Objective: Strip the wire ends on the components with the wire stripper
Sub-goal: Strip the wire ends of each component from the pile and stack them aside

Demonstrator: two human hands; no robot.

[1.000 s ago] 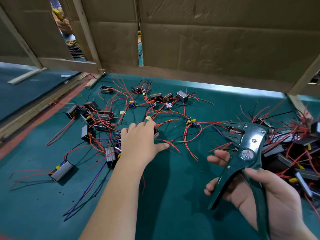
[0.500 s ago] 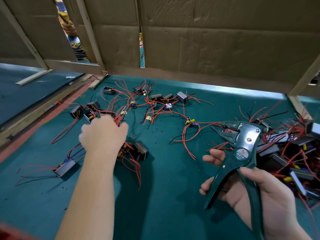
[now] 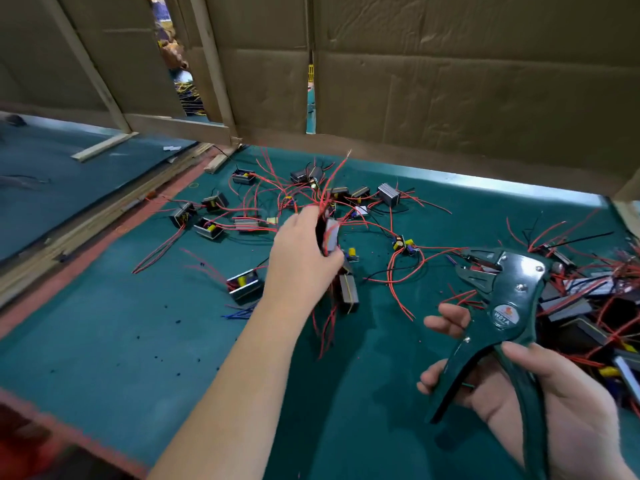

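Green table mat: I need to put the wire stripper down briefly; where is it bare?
The green felt mat is bare near-left, between its red edge strip, the left forearm and the silver boxed component. Also bare: between that forearm and the right hand. Crowded: the red-wired components scattered far-centre and the pile at right.

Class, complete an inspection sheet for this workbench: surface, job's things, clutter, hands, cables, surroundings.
Surface: teal green table mat, flecked with dark specks.
Job's things: dark green metal wire stripper; small grey boxed component with red leads.
Clutter: more boxed components scattered mid-table; a heap at right.
Hands: left hand grips the grey component; right hand holds the stripper's handles.
Cables: red wires tangled; a few blue and black.
Surroundings: brown cardboard wall, wooden frame.
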